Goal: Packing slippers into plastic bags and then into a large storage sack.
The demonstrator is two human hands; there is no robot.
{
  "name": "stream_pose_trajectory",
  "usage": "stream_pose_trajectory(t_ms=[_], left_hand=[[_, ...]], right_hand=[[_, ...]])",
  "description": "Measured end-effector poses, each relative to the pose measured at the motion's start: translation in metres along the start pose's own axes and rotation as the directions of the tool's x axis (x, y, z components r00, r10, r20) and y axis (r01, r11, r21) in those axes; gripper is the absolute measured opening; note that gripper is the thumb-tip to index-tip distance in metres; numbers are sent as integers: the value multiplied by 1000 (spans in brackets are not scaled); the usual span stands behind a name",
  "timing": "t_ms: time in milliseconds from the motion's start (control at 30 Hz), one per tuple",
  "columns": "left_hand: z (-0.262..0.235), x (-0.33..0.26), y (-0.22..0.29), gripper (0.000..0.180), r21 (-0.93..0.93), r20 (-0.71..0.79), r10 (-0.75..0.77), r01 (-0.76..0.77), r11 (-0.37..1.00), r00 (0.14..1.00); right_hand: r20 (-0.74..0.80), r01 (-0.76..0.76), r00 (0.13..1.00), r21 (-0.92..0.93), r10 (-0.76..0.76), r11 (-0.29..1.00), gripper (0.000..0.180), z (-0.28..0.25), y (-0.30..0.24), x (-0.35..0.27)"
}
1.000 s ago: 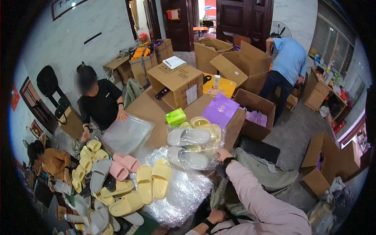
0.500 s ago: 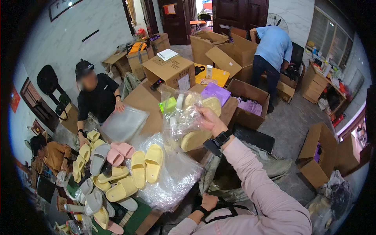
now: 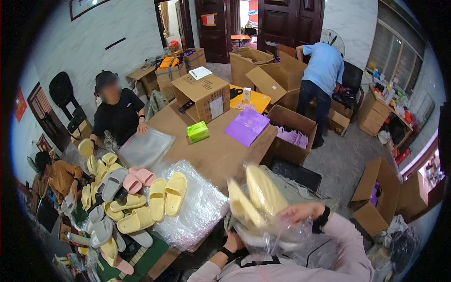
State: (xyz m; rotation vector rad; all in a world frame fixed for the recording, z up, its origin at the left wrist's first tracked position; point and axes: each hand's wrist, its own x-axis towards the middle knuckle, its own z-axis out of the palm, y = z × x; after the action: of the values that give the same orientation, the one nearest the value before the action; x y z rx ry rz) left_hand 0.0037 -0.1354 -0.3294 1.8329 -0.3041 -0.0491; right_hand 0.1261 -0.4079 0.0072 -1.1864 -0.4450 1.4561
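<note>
Yellow slippers, bagged in clear plastic bag, held raised before the chest; right hand closed on top, left hand gripping beneath. Slippage risked: thin film, blurred motion.

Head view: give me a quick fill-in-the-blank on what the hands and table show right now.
1. The right hand holds a clear plastic bag with ____ slippers inside.
2. The left hand grips the bag from ____.
3. The small box on the table is ____.
4. The flat folder near the table's edge is ____.

Missing words: yellow; below; green; purple
</note>
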Motion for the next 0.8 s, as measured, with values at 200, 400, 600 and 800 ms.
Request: stream_pose_trajectory(t_ms=[200, 400, 600, 800], left_hand=[[0, 28, 112, 20, 848, 421, -235, -287, 446, 876], [3, 35, 122, 20, 763, 538, -462, -174, 623, 705], [27, 5, 73, 20, 589, 745, 10, -666, 456, 666], [26, -4, 89, 20, 707, 628, -149, -480, 519, 764]], right_hand=[[90, -101, 994, 467, 66, 878, 54, -17, 124, -10], [-451, 184, 892, 405, 20, 896, 53, -20, 74, -12], [-418, 296, 889, 213, -187, 931, 41, -41, 44, -6], [-367, 73, 928, 6, -66, 997, 30, -37, 62, 7]])
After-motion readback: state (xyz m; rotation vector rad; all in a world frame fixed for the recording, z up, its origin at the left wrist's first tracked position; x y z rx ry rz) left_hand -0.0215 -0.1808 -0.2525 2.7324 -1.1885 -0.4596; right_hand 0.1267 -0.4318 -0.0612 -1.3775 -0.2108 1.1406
